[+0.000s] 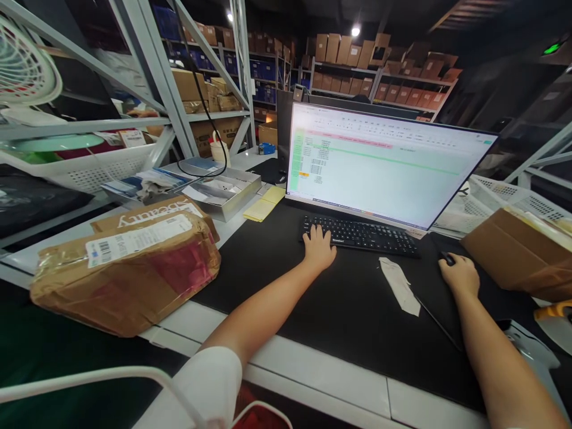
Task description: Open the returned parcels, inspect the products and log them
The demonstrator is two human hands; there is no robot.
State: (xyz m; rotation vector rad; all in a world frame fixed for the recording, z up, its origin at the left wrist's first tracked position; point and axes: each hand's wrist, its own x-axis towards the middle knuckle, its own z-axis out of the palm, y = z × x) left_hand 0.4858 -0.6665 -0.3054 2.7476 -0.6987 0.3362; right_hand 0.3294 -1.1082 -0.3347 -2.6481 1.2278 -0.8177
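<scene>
Left hand (318, 247) palm down on the left end of the keyboard (370, 235), fingers loosely spread, gripping nothing. Right hand (460, 275) curled over the mouse (447, 258) at the right — most of it is hidden under the palm, so whether a button is pressed can't be told.

Keyboard sits just in front of the monitor (384, 173), mouse to its right; presumably set so each hand has its own device with the sheet on screen in view. Both are on dark matting (348, 310) over the table (330, 369).

Taped package (129, 280) at near left, label up — probably keeps the label readable and the typing area free. Brown carton (500, 250) is right of the mouse, likewise off to the side. Pale strip (400, 286) lies between the hands, touched by neither.
</scene>
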